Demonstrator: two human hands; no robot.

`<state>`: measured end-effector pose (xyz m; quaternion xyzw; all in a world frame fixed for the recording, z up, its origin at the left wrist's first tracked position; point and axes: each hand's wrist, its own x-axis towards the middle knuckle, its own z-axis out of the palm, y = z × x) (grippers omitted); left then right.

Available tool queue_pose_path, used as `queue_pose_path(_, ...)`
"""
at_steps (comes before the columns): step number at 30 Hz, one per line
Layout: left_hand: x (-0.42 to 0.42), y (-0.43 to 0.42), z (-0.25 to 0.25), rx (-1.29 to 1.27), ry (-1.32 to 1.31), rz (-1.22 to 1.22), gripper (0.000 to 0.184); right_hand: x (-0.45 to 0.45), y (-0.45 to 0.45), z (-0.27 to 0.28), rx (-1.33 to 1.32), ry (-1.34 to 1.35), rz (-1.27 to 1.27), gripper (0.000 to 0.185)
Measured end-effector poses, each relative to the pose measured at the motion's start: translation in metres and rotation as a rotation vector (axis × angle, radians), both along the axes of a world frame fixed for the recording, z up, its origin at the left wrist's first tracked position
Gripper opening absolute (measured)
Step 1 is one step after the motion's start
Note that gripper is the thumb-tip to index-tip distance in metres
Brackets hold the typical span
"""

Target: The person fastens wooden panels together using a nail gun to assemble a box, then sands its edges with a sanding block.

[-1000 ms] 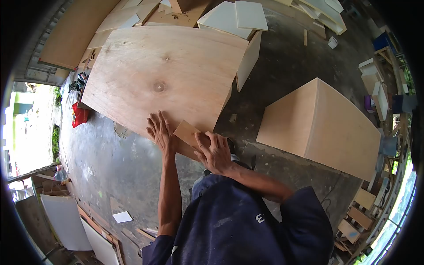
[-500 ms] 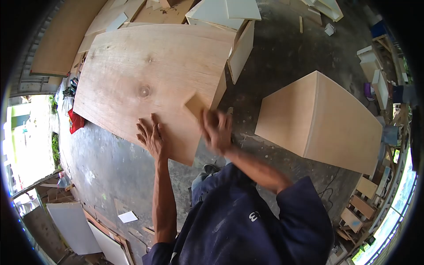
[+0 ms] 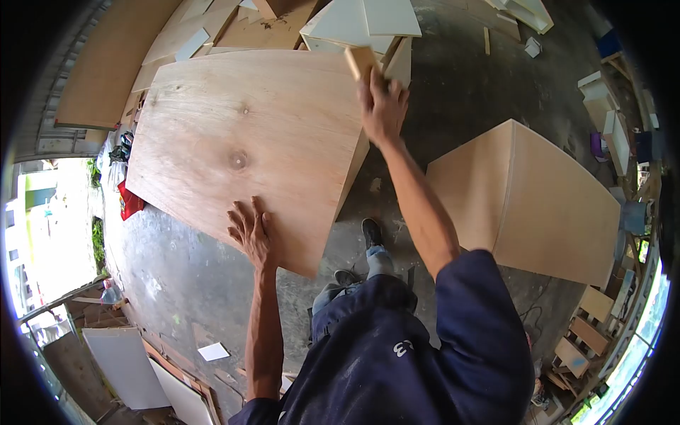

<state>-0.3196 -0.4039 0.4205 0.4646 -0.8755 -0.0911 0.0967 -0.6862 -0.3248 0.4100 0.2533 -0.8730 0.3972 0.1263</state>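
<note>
A large plywood panel [image 3: 205,127] with dark knots forms the top face of a wooden box in front of me. My left hand [image 3: 252,232] lies flat on it near the near edge, fingers spread. At the far right corner, my right hand [image 3: 383,113] is closed around a flat, tan sanding block [image 3: 360,62]. The block is tilted by the panel's right edge. Whether its underside touches the wood is hidden.
A second plywood box [image 3: 552,205] stands on the concrete floor [image 3: 177,283] to the right. White panels [image 3: 368,21] lie beyond the far edge. Sheets [image 3: 124,365] lean at lower left, and wood pieces [image 3: 591,333] are stacked at lower right. A red bag [image 3: 130,201] sits at left.
My right hand has moved the sanding block away from me along the panel's right edge, from the near part to the far corner. The left hand stays flat on the panel.
</note>
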Motion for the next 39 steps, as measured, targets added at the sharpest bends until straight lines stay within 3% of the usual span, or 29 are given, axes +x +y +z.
queue_pose_path(3,0.001,-0.004,-0.006,-0.001,0.015,0.018,0.051,0.171,0.085,0.005,0.147,0.002,0.299,0.056)
queue_pose_path(5,0.002,-0.004,-0.005,-0.001,0.018,0.044,0.051,0.203,0.112,0.014,0.206,0.019,0.514,0.054)
queue_pose_path(7,0.001,0.000,0.001,-0.011,0.001,0.006,0.050,0.136,0.081,0.028,0.318,0.099,0.430,0.053)
queue_pose_path(10,-0.002,0.002,0.001,-0.015,0.031,0.006,0.049,-0.026,0.008,0.021,0.339,0.212,0.110,0.046)
queue_pose_path(12,-0.003,0.003,-0.001,-0.019,0.038,0.020,0.049,-0.087,-0.014,0.021,0.381,0.198,0.137,0.044)
queue_pose_path(15,-0.001,0.001,-0.005,-0.031,0.054,0.024,0.050,-0.007,0.009,0.025,0.366,0.281,0.252,0.049)
queue_pose_path(18,-0.003,-0.005,-0.011,0.056,0.130,0.123,0.053,0.180,0.092,0.033,0.388,0.169,0.604,0.056)
queue_pose_path(19,-0.001,-0.003,-0.006,0.158,0.275,0.116,0.054,0.230,0.118,0.028,0.325,0.097,0.772,0.054)
queue_pose_path(20,0.004,-0.002,-0.002,0.247,0.417,0.112,0.055,0.236,0.125,0.029,0.288,0.084,0.830,0.053)
queue_pose_path(22,0.009,-0.002,-0.002,0.278,0.454,0.052,0.054,0.200,0.114,0.033,0.276,0.172,0.873,0.050)
queue_pose_path(25,0.014,-0.005,0.007,0.377,0.524,-0.009,0.055,0.069,0.054,0.042,0.373,0.253,0.430,0.046)
queue_pose_path(27,0.012,-0.005,0.004,0.359,0.524,0.041,0.059,0.026,0.034,0.030,0.457,0.346,0.298,0.046)
queue_pose_path(29,0.012,-0.009,0.007,0.499,0.676,0.025,0.064,0.087,0.045,0.046,0.549,0.296,0.357,0.048)
queue_pose_path(30,0.016,-0.013,0.011,0.603,0.789,0.037,0.076,0.135,0.069,0.044,0.499,0.356,0.516,0.050)
queue_pose_path(31,0.018,-0.014,0.016,0.581,0.815,0.060,0.076,0.178,0.093,0.027,0.322,0.157,0.759,0.052)
queue_pose_path(32,0.019,-0.014,0.020,0.727,0.959,0.109,0.082,0.221,0.125,0.009,0.284,0.177,0.892,0.051)
queue_pose_path(33,0.022,-0.009,0.022,0.882,1.100,0.152,0.087,0.250,0.142,0.025,0.358,0.276,1.064,0.047)
queue_pose_path(36,0.027,-0.018,0.015,0.881,1.072,0.147,0.093,0.226,0.130,0.029,0.317,0.249,1.253,0.042)
queue_pose_path(38,0.026,-0.016,0.013,0.866,1.036,0.114,0.092,0.165,0.095,0.026,0.367,0.380,1.100,0.045)
queue_pose_path(39,0.027,-0.021,0.010,0.871,1.049,0.121,0.092,0.144,0.073,0.035,0.411,0.326,0.878,0.046)
